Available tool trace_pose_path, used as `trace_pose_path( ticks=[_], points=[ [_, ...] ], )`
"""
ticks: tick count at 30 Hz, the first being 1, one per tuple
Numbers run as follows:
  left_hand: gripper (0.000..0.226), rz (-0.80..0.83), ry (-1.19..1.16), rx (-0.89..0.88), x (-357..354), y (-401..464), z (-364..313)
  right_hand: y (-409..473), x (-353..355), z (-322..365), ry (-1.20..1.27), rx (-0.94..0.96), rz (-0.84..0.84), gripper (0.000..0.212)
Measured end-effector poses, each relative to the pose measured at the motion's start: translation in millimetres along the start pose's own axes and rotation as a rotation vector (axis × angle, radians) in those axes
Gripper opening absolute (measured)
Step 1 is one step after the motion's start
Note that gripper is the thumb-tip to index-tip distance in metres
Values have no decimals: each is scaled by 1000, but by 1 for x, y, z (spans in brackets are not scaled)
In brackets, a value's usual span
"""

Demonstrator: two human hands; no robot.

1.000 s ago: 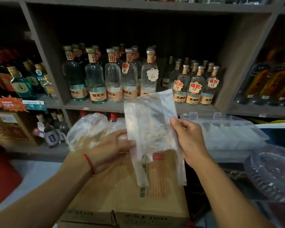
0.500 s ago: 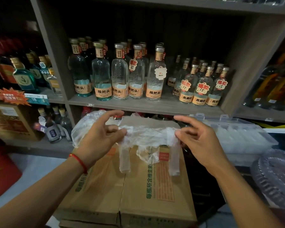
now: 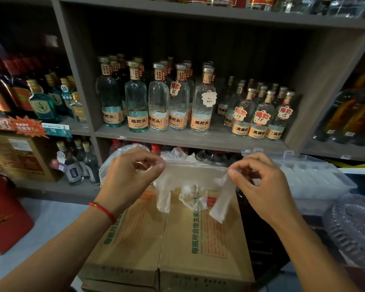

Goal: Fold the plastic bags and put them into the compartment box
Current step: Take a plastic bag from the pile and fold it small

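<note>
Item 1, your left hand (image 3: 133, 178): thumb and forefinger pinch the left end of the plastic bag (image 3: 195, 178).
Item 2, plastic bag: folded into a band, held in the air above the cardboard carton (image 3: 177, 239), both handles and a crumpled middle hanging below. Keep the fold edge taut and level before you double it over again, so the handles tuck inside.
Item 3, your right hand (image 3: 261, 186): pinches the band's right end.
Item 4, compartment box (image 3: 316, 175): clear, lid raised, to your right, several cells apparently already filled.
</note>
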State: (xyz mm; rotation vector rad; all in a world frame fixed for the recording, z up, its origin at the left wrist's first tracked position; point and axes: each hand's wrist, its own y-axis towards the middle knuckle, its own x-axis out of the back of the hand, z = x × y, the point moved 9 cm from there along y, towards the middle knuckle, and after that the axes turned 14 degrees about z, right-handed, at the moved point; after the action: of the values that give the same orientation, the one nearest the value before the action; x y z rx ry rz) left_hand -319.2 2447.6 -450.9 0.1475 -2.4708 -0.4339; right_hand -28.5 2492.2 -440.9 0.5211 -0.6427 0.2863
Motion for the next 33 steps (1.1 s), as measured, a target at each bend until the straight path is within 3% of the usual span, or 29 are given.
trace_pose_path(
  ticks=[5,10,14,16,19,23,25,27,30,33],
  points=[
    [8,172,-293,24,-12,2,0,3,-5,-9,256,-15,133,14],
    [12,138,-572,144,-23,2,15,2,-9,-25,579,-152,-25,16],
    [13,85,-599,233,-27,-1,33,-5,-60,-36,920,-433,276,47],
    [9,94,-537,247,-31,-2,41,-9,-73,-40,876,-495,313,42],
    [17,85,-445,301,-33,-6,49,-8,-67,-46,758,-505,116,21],
    [57,182,-816,445,-64,-12,47,-7,-67,-49,704,-494,33,12],
    [52,111,-854,509,-68,-16,52,-8,-68,-47,705,-484,22,9],
    [48,15,-672,467,-62,-17,53,-7,-68,-43,684,-459,37,19],
    [40,-87,-415,313,-52,-17,38,-8,-65,-40,605,-463,32,62],
    [39,-145,-252,171,-46,-15,18,-8,-50,-31,388,-387,-85,55]
  ],
)
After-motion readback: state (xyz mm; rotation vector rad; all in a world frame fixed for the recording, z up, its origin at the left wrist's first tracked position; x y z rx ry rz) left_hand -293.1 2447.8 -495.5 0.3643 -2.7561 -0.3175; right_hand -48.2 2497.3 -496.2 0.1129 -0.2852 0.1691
